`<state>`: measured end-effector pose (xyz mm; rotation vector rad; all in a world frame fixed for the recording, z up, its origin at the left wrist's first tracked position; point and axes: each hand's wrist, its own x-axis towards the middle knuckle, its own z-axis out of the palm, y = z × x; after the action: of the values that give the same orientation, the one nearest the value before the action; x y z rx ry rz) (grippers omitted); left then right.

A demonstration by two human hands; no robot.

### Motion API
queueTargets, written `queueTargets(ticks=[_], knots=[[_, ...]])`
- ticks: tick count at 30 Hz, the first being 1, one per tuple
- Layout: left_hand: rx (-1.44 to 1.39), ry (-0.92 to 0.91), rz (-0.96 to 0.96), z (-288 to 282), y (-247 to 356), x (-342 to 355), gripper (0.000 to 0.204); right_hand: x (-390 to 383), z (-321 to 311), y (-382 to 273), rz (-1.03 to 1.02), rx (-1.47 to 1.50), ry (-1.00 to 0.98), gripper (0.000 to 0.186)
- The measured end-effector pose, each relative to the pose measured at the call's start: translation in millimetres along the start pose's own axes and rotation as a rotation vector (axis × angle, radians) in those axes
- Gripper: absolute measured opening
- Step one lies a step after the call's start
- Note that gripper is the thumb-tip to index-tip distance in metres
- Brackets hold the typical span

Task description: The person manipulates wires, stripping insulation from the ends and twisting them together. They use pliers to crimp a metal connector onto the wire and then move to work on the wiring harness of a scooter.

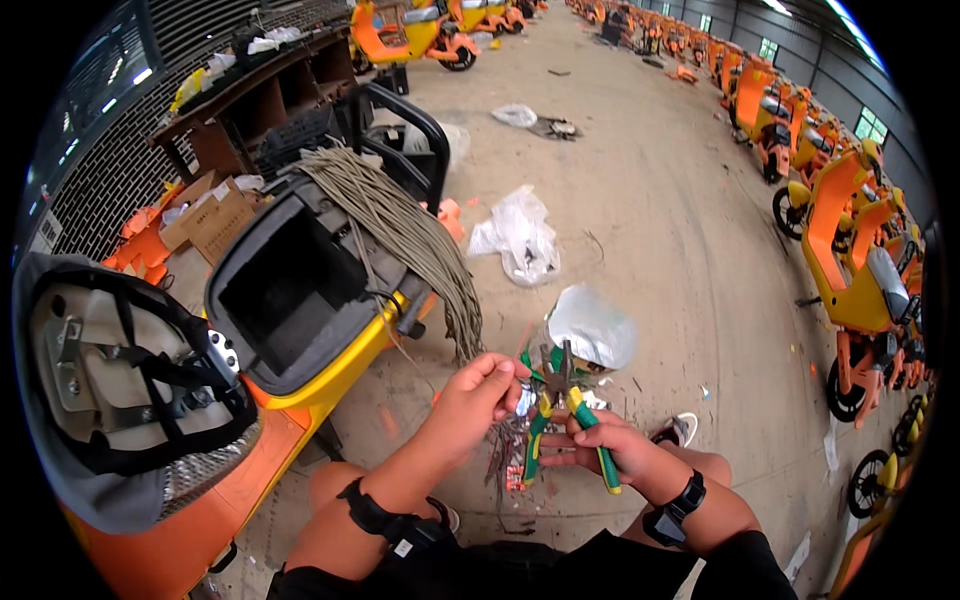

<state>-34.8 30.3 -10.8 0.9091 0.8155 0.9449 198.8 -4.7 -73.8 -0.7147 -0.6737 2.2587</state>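
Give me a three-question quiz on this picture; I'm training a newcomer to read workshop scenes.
1. True or false: the right hand holds pliers with green and yellow handles.
2. What hangs over the scooter's open seat compartment? A) a bundle of grey cables B) a red towel C) a chain
3. What does the left hand pinch?

Key:
1. True.
2. A, the bundle of grey cables.
3. A thin wire end, held at the plier jaws.
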Motion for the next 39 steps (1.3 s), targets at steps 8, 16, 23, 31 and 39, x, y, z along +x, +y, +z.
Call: queueTargets(ticks=[8,16,23,31,39], knots=[[0.079,-0.013,-0.069,5,-10,-1,0.019,-18,25,-16,-0.003,-0.418,-0.051,0.014],[0.140,-0.011,-0.139,15,-16,3,0.020,-22,20,-24,-0.116,-0.691,-0.044,0.009],[0.158,-0.064,-0.200,19,-19,2,0.017,-23,16,-20,-0.275,-0.874,-0.092,0.012],[-0.017,-0.012,-0.204,21,-27,-2,0.020,-25,19,-10,-0.452,-1.026,-0.090,0.014],[-0.038,-0.048,-0.132,24,-32,0,0.022,-20,16,-6,-0.549,-0.964,-0.099,0.016]])
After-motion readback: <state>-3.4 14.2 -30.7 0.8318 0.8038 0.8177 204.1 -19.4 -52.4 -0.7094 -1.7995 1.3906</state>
